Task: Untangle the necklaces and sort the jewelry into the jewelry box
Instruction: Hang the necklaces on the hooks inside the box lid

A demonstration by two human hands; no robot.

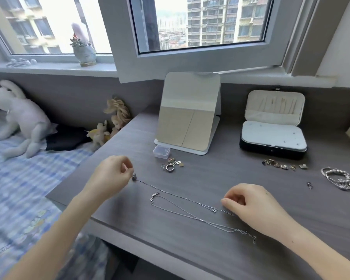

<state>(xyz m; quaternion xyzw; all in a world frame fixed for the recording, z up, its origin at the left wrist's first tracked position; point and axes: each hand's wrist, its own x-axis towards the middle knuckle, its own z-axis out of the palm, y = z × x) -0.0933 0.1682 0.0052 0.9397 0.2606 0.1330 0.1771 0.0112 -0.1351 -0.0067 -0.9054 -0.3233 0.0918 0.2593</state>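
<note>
Two thin silver necklaces lie stretched across the grey desk. My left hand (111, 176) pinches the pendant end of one necklace (176, 196) at the desk's left edge. My right hand (253, 207) rests with curled fingers at that chain's clasp end; whether it pinches the chain I cannot tell. The second necklace (192, 216) lies loose in front, its clasp near the desk's front edge. The open jewelry box (273, 138) stands at the back right, its lid upright. Loose earrings (283, 164) lie in front of it, and a ring with small charms (171, 164) lies mid-desk.
A standing mirror (188, 112) is at the back centre with a small clear plastic box (161, 152) beside it. Silver bracelets (339, 178) and a small earring (309, 185) lie at the far right. A bed with plush toys (20, 120) borders the desk on the left.
</note>
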